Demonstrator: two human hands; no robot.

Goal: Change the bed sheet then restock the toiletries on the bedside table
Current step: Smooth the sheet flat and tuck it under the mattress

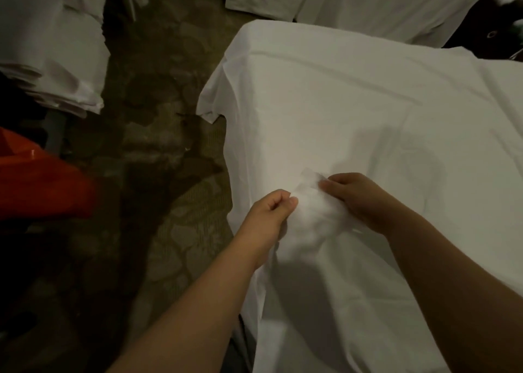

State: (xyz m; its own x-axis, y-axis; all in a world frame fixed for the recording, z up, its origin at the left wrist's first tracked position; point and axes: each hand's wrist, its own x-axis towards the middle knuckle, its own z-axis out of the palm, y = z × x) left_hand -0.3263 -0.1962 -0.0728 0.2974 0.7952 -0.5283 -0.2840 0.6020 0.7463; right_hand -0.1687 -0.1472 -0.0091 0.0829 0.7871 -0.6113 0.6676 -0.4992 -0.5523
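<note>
A white bed sheet already lies over the bed and hangs down past its left edge and far corner, so the spreading part looks mostly done, but the sheet is still bunched up near the left edge and no toiletries or bedside table show, so that part is likely still to do. The left hand has its fingers curled tight, pinching the bunched cloth by the left edge. The right hand is just beside it, with fingers bent and gripping the same bunch from the other side.
</note>
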